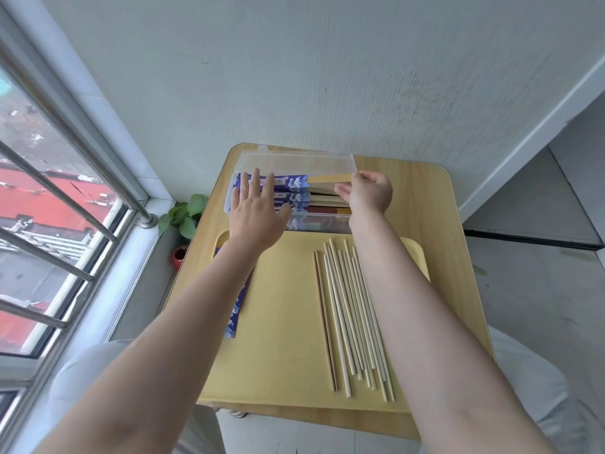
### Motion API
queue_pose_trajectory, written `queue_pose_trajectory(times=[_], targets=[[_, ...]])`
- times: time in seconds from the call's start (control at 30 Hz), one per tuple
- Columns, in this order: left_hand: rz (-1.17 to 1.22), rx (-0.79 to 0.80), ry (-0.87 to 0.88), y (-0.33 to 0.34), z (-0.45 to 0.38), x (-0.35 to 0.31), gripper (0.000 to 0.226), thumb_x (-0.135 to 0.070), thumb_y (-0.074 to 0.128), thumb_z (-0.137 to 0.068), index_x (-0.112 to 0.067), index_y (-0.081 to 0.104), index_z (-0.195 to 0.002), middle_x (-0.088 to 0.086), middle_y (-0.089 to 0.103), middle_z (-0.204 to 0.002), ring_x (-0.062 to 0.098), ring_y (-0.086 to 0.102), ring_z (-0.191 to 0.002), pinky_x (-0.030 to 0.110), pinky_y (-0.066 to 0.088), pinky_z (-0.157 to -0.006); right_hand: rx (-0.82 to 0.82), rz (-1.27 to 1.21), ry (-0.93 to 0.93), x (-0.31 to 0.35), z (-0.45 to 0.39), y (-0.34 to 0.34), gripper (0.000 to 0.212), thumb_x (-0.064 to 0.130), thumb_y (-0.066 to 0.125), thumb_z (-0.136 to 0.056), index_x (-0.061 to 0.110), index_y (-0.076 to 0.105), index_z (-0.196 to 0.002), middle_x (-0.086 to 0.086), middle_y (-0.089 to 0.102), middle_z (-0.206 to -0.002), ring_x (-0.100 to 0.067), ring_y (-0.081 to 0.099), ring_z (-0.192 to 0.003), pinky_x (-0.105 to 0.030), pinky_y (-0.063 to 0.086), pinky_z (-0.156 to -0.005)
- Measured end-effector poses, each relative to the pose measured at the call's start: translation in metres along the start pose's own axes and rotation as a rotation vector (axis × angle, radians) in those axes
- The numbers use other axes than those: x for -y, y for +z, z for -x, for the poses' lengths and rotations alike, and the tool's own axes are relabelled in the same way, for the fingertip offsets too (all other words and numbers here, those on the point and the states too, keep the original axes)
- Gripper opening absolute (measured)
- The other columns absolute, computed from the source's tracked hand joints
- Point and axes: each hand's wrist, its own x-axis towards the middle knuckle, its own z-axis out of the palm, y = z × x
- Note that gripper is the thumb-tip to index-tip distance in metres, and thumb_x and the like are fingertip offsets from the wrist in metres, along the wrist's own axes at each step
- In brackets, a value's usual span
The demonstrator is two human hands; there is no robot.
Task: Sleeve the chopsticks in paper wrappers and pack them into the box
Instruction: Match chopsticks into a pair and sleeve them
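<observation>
A clear plastic box (296, 160) stands at the far end of the table with its lid raised. Inside lie several chopstick pairs in blue patterned paper wrappers (291, 194). My right hand (368, 193) pinches the bare wooden ends of the topmost sleeved pair (327, 179) over the box's right end. My left hand (258, 211) hovers flat, fingers spread, over the wrappers at the box's left end. Several bare wooden chopsticks (352, 317) lie lengthwise on the yellow tray (281, 339). Empty blue wrappers (239, 306) lie on the tray's left side, mostly hidden under my left forearm.
The tray covers most of a small wooden table (458, 244) pushed against a white wall. A window with metal bars (59, 198) is to the left. A small plant in a red pot (181, 237) stands on the sill beside the table.
</observation>
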Motion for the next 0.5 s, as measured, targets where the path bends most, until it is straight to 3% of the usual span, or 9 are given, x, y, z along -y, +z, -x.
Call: queue_pose_trajectory(times=[0.07, 0.13, 0.23, 0.37, 0.5], targets=[[-0.024, 0.03, -0.002, 0.003, -0.003, 0.003, 0.069, -0.05, 0.033, -0.103, -0.022, 0.008, -0.161, 0.008, -0.002, -0.169, 0.027, -0.008, -0.155, 0.044, -0.002, -0.125, 0.027, 0.262, -0.1, -0.004, -0.005, 0.0, 0.014, 0.005, 0.053, -0.099, 0.005, 0.062, -0.109, -0.004, 0.07, -0.079, -0.019, 0.073, -0.065, -0.032, 0.062, -0.07], [-0.05, 0.075, 0.002, 0.006, -0.006, 0.006, 0.068, -0.053, 0.028, -0.103, -0.024, 0.008, -0.161, 0.007, -0.002, -0.169, 0.028, -0.006, -0.155, 0.046, 0.0, -0.125, 0.016, 0.579, -0.297, -0.006, -0.011, -0.002, 0.017, 0.007, 0.053, -0.097, 0.008, 0.067, -0.106, -0.003, 0.069, -0.096, -0.022, 0.07, -0.082, -0.034, 0.059, -0.076], [-0.09, 0.108, 0.015, 0.009, -0.009, 0.007, 0.068, -0.058, 0.022, -0.103, -0.025, 0.008, -0.161, 0.007, -0.002, -0.169, 0.029, -0.006, -0.155, 0.048, 0.0, -0.125, 0.03, 0.976, -0.579, -0.006, -0.013, -0.009, 0.02, 0.007, 0.051, -0.098, 0.008, 0.07, -0.103, -0.006, 0.059, -0.114, -0.021, 0.057, -0.093, -0.031, 0.048, -0.073], [-0.119, 0.099, 0.026, 0.01, -0.013, 0.006, 0.07, -0.062, 0.021, -0.101, -0.025, 0.012, -0.161, 0.006, 0.003, -0.169, 0.03, -0.001, -0.155, 0.05, 0.004, -0.125, 0.275, 1.213, -0.83, -0.014, -0.011, -0.011, 0.027, 0.016, 0.047, -0.101, 0.01, 0.07, -0.112, -0.005, 0.064, -0.119, -0.025, 0.054, -0.112, -0.037, 0.04, -0.093], [-0.153, 0.129, 0.031, 0.012, -0.012, 0.007, 0.072, -0.064, 0.018, -0.101, -0.025, 0.009, -0.161, 0.007, 0.003, -0.169, 0.029, -0.002, -0.155, 0.05, 0.003, -0.125, 0.426, 1.335, -0.826, -0.031, -0.008, -0.008, 0.038, 0.028, 0.036, -0.105, 0.014, 0.067, -0.123, -0.002, 0.063, -0.126, -0.022, 0.055, -0.117, -0.038, 0.032, -0.104]])
